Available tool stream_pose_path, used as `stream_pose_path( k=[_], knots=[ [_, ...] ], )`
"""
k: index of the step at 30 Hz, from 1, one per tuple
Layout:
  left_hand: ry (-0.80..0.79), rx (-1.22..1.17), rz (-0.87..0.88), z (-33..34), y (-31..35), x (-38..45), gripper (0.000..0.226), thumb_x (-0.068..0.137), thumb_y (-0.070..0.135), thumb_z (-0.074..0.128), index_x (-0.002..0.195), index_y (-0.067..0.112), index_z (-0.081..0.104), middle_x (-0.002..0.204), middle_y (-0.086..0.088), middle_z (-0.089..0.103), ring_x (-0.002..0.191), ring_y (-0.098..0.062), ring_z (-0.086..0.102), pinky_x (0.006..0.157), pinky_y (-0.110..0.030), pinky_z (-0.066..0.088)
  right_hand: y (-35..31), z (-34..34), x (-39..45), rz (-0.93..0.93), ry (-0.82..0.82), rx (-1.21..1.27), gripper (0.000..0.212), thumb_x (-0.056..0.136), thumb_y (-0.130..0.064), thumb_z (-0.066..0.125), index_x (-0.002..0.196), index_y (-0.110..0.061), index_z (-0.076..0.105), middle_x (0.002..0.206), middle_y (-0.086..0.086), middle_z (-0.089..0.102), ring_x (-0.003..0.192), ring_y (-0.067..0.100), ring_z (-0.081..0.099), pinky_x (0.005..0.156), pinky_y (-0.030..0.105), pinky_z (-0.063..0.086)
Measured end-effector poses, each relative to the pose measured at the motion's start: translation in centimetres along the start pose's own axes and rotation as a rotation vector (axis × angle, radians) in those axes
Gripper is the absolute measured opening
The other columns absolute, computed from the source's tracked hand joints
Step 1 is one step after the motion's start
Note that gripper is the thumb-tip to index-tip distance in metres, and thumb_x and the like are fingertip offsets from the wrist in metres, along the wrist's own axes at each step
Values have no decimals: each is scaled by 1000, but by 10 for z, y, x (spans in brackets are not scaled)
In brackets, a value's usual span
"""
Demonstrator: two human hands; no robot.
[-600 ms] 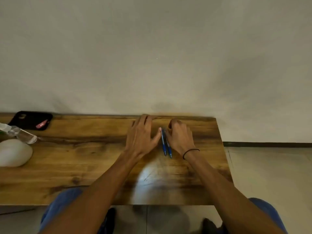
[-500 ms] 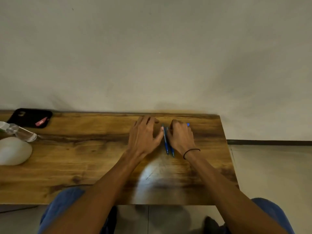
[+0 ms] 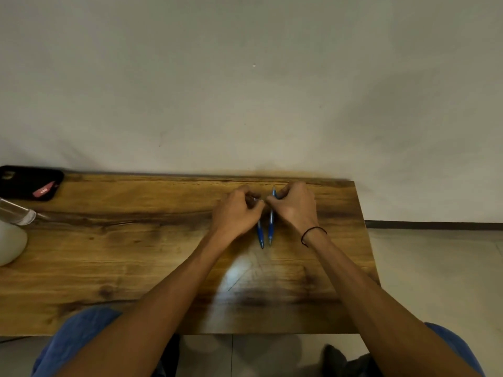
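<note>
Your left hand (image 3: 236, 213) pinches the left pen (image 3: 260, 235) and your right hand (image 3: 295, 208) pinches the right pen (image 3: 270, 227). Both are slim, blue and parallel between your hands, with their tips pointing toward you.

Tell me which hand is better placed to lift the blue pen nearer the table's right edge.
Right. The right hand curls over that slim blue plastic pen, whose far end pokes past its fingers; the left hand pinches the other blue pen beside it.

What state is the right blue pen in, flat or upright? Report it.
Flat, it seems: the right blue pen stretches along the wooden table, tip toward the person, the right hand pinching its far part.
</note>
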State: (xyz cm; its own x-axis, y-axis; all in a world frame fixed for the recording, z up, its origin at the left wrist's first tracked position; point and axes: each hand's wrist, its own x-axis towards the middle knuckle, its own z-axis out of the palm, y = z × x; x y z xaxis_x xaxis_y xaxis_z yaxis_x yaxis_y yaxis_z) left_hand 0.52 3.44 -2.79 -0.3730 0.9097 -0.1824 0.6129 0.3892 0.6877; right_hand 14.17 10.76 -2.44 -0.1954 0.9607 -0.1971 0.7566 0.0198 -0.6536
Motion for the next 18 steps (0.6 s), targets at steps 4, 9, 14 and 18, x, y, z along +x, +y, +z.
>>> stream_pose_path(
  k=[4, 9, 14, 18],
  knots=[
    [-120, -147, 12, 3, 8, 4, 38, 92, 31, 73, 130, 30, 68, 105, 11, 75, 92, -7, 70, 74, -26, 57, -6, -6, 4, 54, -7, 206, 20, 78, -24, 83, 69, -12, 71, 64, 0, 72, 61, 10, 71, 54, 33, 59],
    [-122, -257, 70, 4, 6, 5, 33, 100, 26, 69, 133, 29, 65, 99, 5, 75, 84, -9, 72, 64, -24, 54, -4, -9, 4, 100, -144, 528, 17, 88, -12, 83, 81, -9, 67, 70, 7, 77, 63, 15, 77, 56, 27, 62],
    [-47, -226, 155, 1, 2, 7, 29, 103, 21, 65, 132, 27, 66, 94, 4, 72, 77, -9, 66, 62, -26, 47, -7, -14, 5, 87, -204, 660, 15, 92, -11, 80, 90, -2, 69, 82, 18, 79, 68, 26, 79, 63, 35, 66],
    [-59, -186, 178, -2, 3, 5, 35, 104, 20, 64, 136, 32, 62, 96, 8, 73, 85, -9, 70, 72, -32, 57, -7, -22, 8, 28, -177, 707, 21, 98, -8, 72, 106, 9, 66, 89, 25, 77, 69, 29, 79, 61, 33, 65]
  ],
)
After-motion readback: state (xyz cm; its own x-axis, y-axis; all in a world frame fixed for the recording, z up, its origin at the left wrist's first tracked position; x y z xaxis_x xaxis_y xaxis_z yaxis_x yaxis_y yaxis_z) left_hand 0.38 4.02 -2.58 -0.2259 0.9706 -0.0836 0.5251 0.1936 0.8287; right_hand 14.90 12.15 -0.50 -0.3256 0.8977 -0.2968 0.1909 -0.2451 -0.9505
